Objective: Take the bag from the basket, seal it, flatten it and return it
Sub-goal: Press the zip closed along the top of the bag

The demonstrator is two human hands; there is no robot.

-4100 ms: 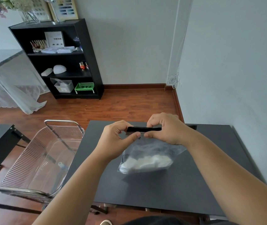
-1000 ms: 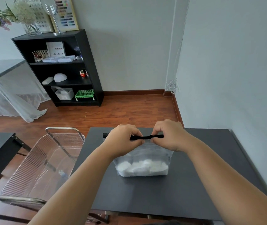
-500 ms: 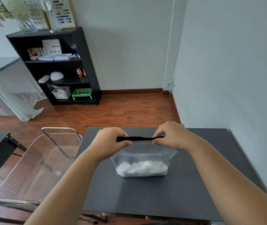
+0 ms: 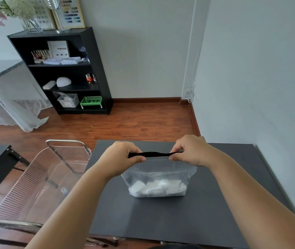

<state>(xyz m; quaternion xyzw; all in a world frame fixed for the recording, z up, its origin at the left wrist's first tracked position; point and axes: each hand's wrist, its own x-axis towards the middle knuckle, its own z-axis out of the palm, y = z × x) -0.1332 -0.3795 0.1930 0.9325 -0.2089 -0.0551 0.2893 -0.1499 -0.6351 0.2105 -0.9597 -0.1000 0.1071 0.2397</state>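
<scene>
Sealing step: left hand and right hand each pinch an end of the bag's black zip strip; bag upright on the table (basket beside). Next, probably: press strip shut along its length.

Head camera looks forward and down, close over the table.

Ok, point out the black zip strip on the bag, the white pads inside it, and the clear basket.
black zip strip [image 4: 156,154], head view, middle of the strip between the two hands.
white pads [image 4: 158,189], head view, centre of the pile at the bag's bottom.
clear basket [image 4: 67,141], head view, far metal rim.
</scene>
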